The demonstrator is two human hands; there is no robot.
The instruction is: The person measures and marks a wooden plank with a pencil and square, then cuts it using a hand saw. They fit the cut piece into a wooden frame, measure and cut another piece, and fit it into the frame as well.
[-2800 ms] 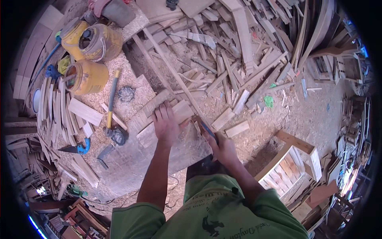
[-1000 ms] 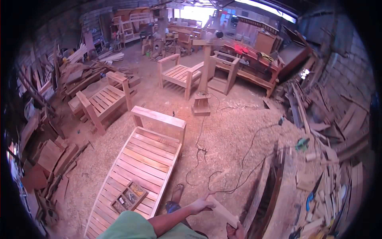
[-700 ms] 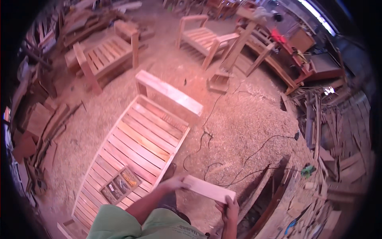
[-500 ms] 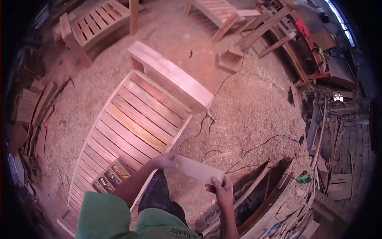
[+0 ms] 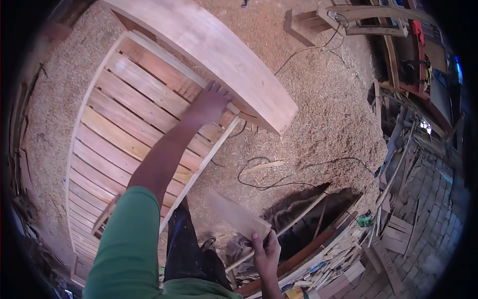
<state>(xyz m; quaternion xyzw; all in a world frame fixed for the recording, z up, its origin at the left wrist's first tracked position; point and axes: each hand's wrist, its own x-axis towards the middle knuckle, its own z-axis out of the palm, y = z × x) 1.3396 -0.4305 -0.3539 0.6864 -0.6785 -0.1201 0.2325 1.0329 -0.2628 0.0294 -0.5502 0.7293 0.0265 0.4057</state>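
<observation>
A slatted wooden bed-like frame (image 5: 142, 132) stretches across the left half, a broad board (image 5: 214, 40) standing along its far end. My left hand (image 5: 210, 103) lies on the last slats, close against that board, fingers extended and holding nothing. Low in the middle, my right hand (image 5: 266, 249) grips one end of a short flat piece of wood (image 5: 239, 214), thumb on top. The far end of this piece is blurred and points up and left, off to the right of the frame's near side rail.
Wood shavings (image 5: 318, 134) cover the floor, with a dark cable (image 5: 264, 185) looped over them. Right of my right hand is a dark pit (image 5: 303, 214) edged by planks. Wood scraps (image 5: 328, 269) lie at the lower right. A slatted tray (image 5: 103, 219) rests on the frame beside my left sleeve.
My left hand has let go of the flat piece of wood and reached up and forward onto the slats. The right hand keeps the piece, now lower. My view has moved nearer the end board.
</observation>
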